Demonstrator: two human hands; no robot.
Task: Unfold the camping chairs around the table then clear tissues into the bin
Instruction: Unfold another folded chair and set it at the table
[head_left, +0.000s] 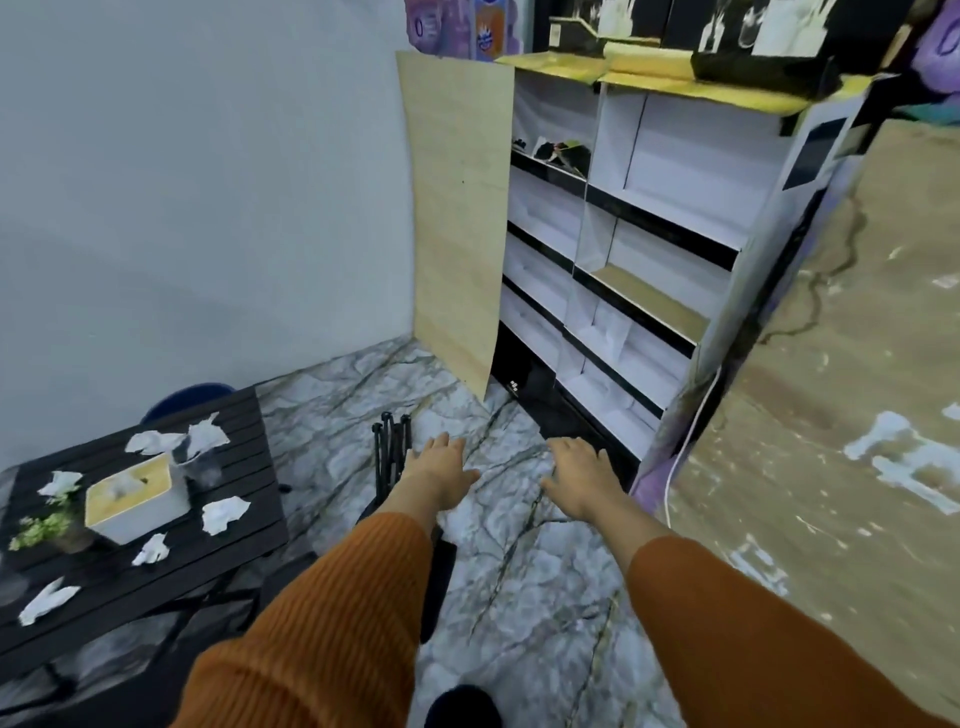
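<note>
folded camping chair (393, 447) upright, long axis vertical, hands (441, 467) spread beside

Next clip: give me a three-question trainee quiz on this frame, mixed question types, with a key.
1. True or false: the left hand is closed around the folded chair.
2. Roughly how many crumpled tissues lie on the black table?
3. Multiple choice: the tissue box sits A) on the floor, B) on the table, C) on a shelf.

Key
1. False; both it and the right hand are open and empty.
2. About six.
3. B.
</note>
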